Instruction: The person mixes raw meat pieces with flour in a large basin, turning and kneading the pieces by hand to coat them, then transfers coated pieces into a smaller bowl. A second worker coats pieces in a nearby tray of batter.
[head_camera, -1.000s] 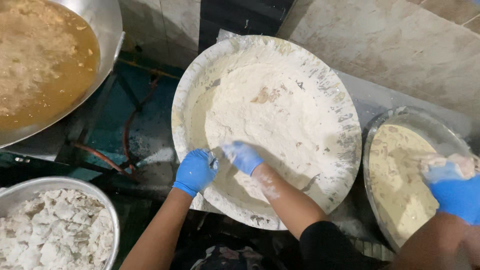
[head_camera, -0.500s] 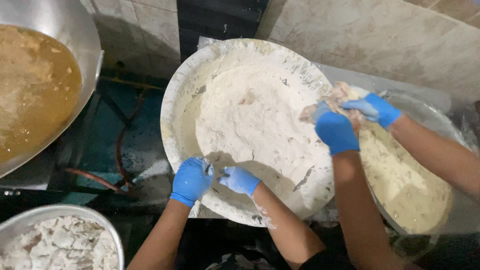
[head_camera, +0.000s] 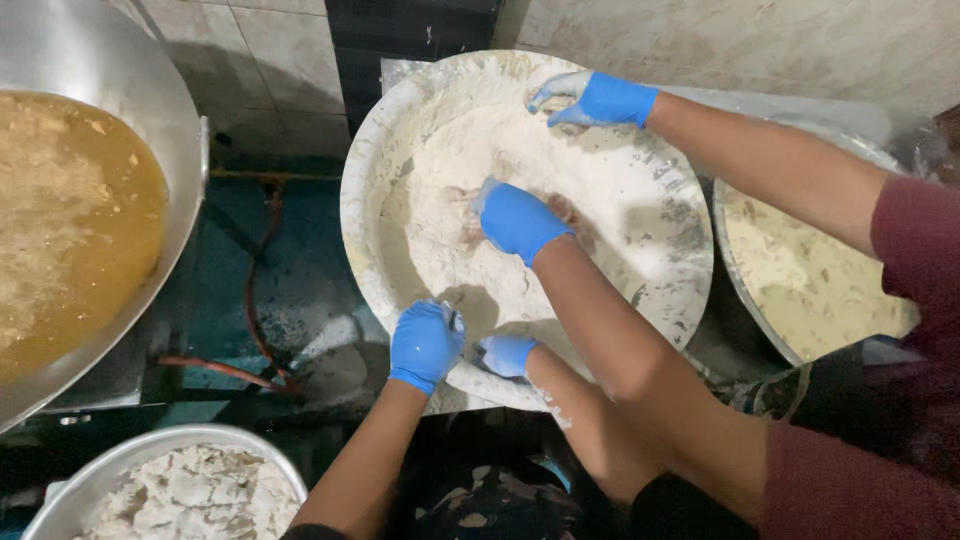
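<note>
Since half a second ago, a co-worker's two gloved hands have been moving from the batter bowl (head_camera: 806, 282) into the flour (head_camera: 620, 185), while the person's own hands are staying at the near rim.

Head view: the left hand (head_camera: 425, 346), in a blue glove, is resting on the near edge of the flour bowl (head_camera: 362, 190), with its fingers curling tight into a fist; whether anything is in them cannot be told. The right hand (head_camera: 506, 355) is lying just beside it in the flour, fingertips half buried, so how far they are opening cannot be told. The co-worker's near hand (head_camera: 520, 220) is pressing a pale piece (head_camera: 462, 215) into the flour in the middle of the bowl, and the far hand (head_camera: 597, 99) is reaching to the far rim with its fingers spread. A wok (head_camera: 185, 190) of brown oil is sitting to the left, and a steel bowl (head_camera: 150, 448) of floured pieces is showing at the lower left.
</note>
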